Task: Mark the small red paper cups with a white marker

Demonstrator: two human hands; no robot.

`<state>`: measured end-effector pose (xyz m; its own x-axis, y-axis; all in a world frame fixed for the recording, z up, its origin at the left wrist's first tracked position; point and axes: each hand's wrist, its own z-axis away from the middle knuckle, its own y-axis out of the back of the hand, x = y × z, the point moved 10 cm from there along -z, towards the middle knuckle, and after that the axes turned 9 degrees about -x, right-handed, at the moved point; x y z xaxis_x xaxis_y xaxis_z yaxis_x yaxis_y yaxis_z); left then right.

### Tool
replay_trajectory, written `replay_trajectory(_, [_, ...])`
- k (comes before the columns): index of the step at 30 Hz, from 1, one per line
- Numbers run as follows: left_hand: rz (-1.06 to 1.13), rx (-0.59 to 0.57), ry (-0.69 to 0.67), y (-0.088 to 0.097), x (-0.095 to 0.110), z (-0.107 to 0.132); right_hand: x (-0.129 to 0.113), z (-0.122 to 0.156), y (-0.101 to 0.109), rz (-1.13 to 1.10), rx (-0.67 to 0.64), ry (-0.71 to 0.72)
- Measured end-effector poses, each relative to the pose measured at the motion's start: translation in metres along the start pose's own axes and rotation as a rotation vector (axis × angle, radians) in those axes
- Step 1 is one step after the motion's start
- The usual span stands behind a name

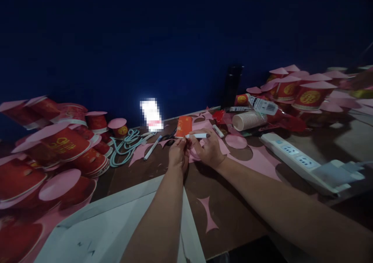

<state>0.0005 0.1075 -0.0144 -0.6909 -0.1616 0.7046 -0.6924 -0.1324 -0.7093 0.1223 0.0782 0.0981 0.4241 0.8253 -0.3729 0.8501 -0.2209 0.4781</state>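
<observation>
My left hand (178, 154) is closed on the lower edge of a small red paper cup (183, 126), held up above the brown table (233, 212). My right hand (207, 148) is closed round a white marker pen (197, 136), which lies level with its tip against the cup's bottom edge. Both hands are close together at the middle of the table, over pink paper scraps (256, 158).
Piles of red cups with pink paper lids lie at the left (58, 146) and back right (309, 92). A white power strip (300, 160), a sleeve of stacked cups (249, 120), a dark bottle (232, 85), a teal cord (128, 142), a bright phone (151, 114), another pen (153, 147) and a white board (116, 224) surround the hands.
</observation>
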Motion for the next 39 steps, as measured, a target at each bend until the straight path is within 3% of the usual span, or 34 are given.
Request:
replay_trajectory(25, [0.028,-0.041,-0.014,-0.004,0.000,0.000,-0.001,0.001,0.000,0.055,0.013,0.013])
replay_trajectory(39, [0.090,0.081,0.035,0.005,0.001,0.005,0.005,0.003,0.006,-0.022,0.085,0.013])
